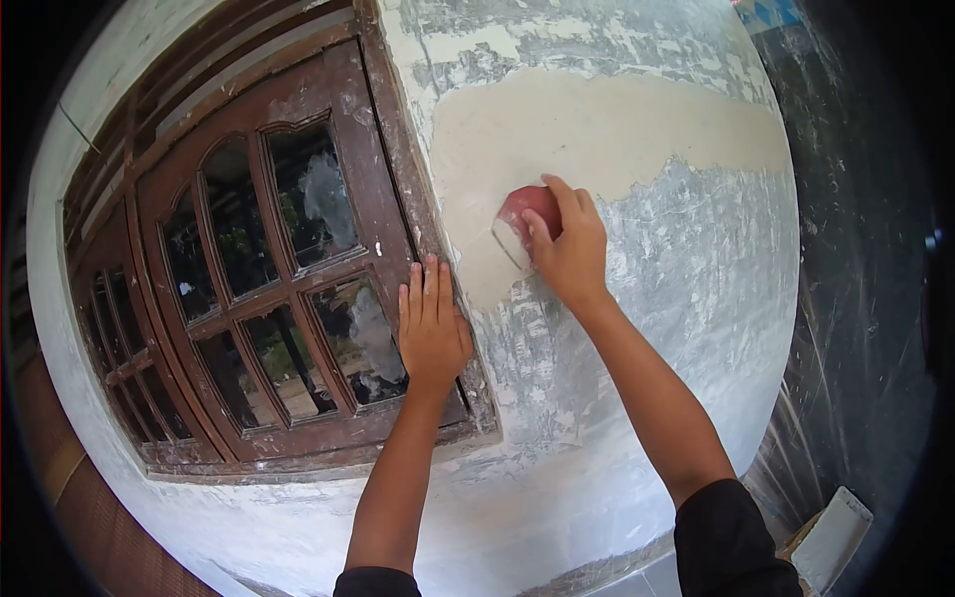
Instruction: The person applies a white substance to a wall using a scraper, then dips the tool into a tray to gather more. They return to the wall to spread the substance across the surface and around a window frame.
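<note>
- The right hand (577,244) holds a red scraper (538,207), its fingers narrowed around it: the thumb lies on the near face and another finger reaches over the upper edge.
- The red scraper is at the wall (647,269), just right of the window frame (395,129), with its pale lower edge slanting over a smooth cream patch (607,119).
- The cream patch spreads up and to the right; its ragged lower border meets rougher grey-white wall.
- The left hand (435,333) lies flat on the window frame's right side, fingers straight, pointing up and only slightly spread, holding nothing.
- Beside the left hand is a brown window shutter (282,289) with 6 glass panes, some smeared white.
- Black sleeves (731,537) show on both arms.
- At lower right, a white block-like object (836,537) stands near a dark surface (856,249).
</note>
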`<action>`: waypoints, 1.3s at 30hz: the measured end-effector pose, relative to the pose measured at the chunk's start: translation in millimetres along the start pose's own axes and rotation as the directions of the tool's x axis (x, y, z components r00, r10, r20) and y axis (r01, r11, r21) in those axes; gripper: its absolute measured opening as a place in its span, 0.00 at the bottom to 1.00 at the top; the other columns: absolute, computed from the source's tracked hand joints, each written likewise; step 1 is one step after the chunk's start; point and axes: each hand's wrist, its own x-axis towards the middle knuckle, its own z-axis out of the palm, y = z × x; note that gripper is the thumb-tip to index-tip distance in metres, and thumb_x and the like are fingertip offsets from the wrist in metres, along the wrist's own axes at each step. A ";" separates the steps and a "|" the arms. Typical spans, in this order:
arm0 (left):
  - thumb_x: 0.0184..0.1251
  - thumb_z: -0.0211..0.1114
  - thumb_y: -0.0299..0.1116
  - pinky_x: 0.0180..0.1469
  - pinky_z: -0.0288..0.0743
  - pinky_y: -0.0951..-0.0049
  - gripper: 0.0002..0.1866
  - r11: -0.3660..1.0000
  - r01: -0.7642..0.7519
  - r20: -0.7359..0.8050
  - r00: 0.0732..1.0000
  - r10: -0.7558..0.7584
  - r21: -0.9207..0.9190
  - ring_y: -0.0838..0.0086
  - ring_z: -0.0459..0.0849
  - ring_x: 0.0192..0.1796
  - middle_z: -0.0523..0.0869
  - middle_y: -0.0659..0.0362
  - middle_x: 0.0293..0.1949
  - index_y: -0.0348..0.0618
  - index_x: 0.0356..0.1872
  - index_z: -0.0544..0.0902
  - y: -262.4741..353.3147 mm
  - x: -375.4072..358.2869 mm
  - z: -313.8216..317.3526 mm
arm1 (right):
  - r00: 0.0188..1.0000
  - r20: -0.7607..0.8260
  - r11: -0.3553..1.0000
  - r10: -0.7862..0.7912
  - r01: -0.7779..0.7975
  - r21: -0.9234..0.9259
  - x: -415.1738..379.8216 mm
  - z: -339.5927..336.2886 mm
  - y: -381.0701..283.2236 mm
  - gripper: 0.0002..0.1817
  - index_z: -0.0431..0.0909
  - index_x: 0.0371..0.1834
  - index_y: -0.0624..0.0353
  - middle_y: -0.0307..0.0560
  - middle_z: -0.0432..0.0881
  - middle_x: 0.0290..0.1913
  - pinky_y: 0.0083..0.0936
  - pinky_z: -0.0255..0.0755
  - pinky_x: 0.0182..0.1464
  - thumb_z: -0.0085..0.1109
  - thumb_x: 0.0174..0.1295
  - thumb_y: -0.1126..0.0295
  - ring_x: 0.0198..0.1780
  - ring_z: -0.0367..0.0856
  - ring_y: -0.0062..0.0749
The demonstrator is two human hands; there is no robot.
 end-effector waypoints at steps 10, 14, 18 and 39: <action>0.64 0.52 0.27 0.78 0.50 0.48 0.33 1.000 -0.003 -0.009 1.000 0.003 0.002 0.51 0.60 0.79 0.64 0.49 0.77 0.36 0.74 0.66 -0.6 -0.6 -0.8 | 0.989 0.143 0.997 -0.050 0.042 0.060 -4.1 -2.0 -11.6 0.25 0.76 0.61 0.58 0.56 0.77 0.42 0.40 0.76 0.44 0.68 0.59 0.71 0.42 0.80 0.52; 0.64 0.52 0.27 0.79 0.50 0.48 0.33 1.000 0.008 -0.005 1.000 -0.008 0.002 0.51 0.59 0.79 0.63 0.49 0.77 0.36 0.74 0.66 1.0 -1.3 0.3 | 0.953 -0.284 0.986 0.104 -0.135 -0.095 31.7 -30.6 27.0 0.24 0.75 0.61 0.64 0.57 0.78 0.45 0.40 0.76 0.44 0.66 0.62 0.73 0.43 0.81 0.52; 0.64 0.51 0.27 0.79 0.49 0.48 0.33 1.000 0.009 -0.005 1.000 -0.009 0.008 0.52 0.59 0.79 0.63 0.49 0.77 0.36 0.74 0.66 -0.6 -1.1 0.2 | 0.992 0.097 0.989 -0.084 0.071 0.128 -1.0 -15.5 -18.2 0.26 0.75 0.62 0.61 0.57 0.77 0.42 0.40 0.76 0.45 0.68 0.60 0.71 0.42 0.79 0.53; 0.63 0.51 0.26 0.79 0.49 0.47 0.34 1.000 0.000 -0.015 1.000 0.000 0.009 0.51 0.59 0.79 0.64 0.48 0.77 0.35 0.74 0.66 -0.8 -0.1 1.4 | 0.985 -0.167 0.999 0.045 -0.047 -0.009 20.7 -30.1 8.9 0.25 0.76 0.61 0.62 0.56 0.78 0.42 0.39 0.77 0.44 0.68 0.59 0.72 0.41 0.81 0.51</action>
